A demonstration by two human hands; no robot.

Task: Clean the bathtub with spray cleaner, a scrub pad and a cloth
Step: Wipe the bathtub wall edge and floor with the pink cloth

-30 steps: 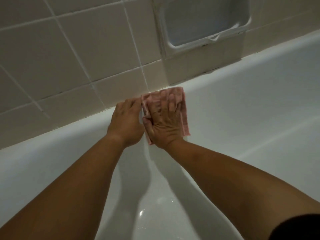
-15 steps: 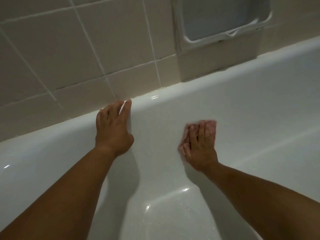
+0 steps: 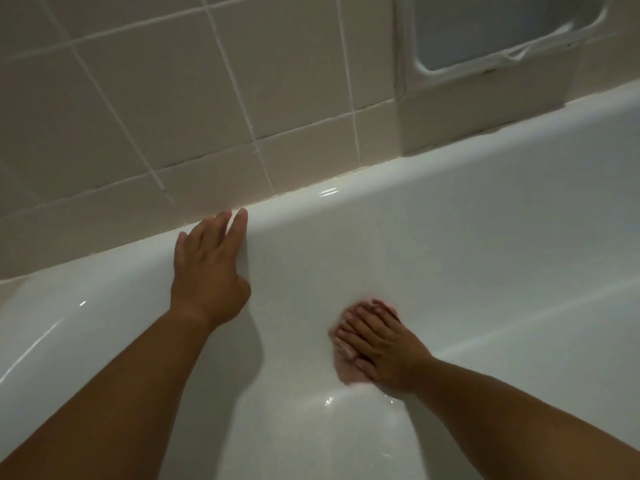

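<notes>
1. Right hand [image 3: 381, 344]: fingers flat, pressing the pink cloth [image 3: 348, 374] directly under its palm against the bathtub [image 3: 485, 254] wall.
2. Left hand [image 3: 207, 271]: fingers straight, resting on the rim [image 3: 346, 188], up-left of the right hand.
3. Judgement: the right hand alone carries the wipe.

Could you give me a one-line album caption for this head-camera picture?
The right hand presses a pink cloth against the white bathtub while the left hand rests on its rim.
</notes>
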